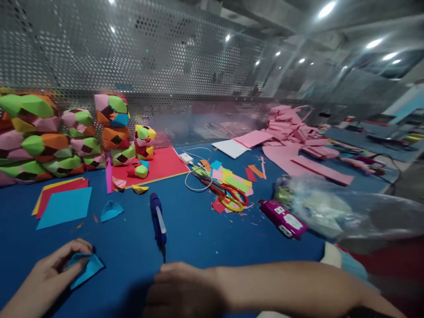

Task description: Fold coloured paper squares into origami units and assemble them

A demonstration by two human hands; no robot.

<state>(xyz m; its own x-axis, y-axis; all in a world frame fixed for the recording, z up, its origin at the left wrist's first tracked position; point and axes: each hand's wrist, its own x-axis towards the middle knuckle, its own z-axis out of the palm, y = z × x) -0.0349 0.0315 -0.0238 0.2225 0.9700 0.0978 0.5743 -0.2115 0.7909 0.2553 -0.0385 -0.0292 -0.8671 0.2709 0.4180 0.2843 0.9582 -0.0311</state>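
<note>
My left hand (54,271) pinches a folded blue paper piece (86,269) between thumb and fingers, low at the left. Another folded blue paper piece (111,210) lies just beyond it. My right hand (182,289) is curled at the bottom centre; its fingers are in shadow, so I cannot make out what they hold. Directly above its knuckles is a dark blue tool that looks like a glue gun (158,221), its thin black cord running down toward the hand. Flat blue sheets (66,207) lie over red and yellow ones at the left.
Stacked folded-paper blocks (49,143) line the back left, some on a red sheet (165,163). Scissors (232,196) lie on paper scraps beside a white cable (195,189). Rightward are a purple pouch (285,218), a clear plastic bag (324,207) and pink paper strips (288,128).
</note>
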